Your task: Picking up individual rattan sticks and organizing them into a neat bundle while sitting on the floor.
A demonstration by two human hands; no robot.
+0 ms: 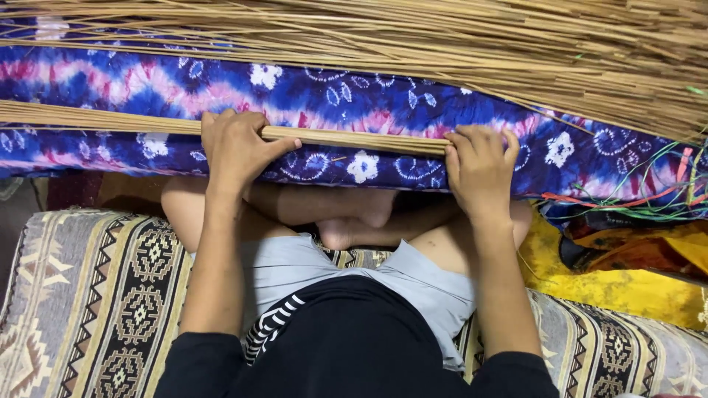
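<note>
A thin bundle of tan reed sticks (pixel 354 138) lies crosswise over a blue, pink and white tie-dye cushion (pixel 332 96). My left hand (pixel 234 147) is closed around the bundle near its middle. Its right end sits under the curled fingers of my right hand (pixel 479 168), which grips it against the cushion's front edge. Both hands rest on the cushion, just above my crossed bare legs.
A big loose heap of the same tan sticks (pixel 516 44) covers the cushion's far side. Thin coloured strings (pixel 649 195) lie at the right over yellow cloth (pixel 590 273). I sit on a patterned grey and black woven seat (pixel 96 295).
</note>
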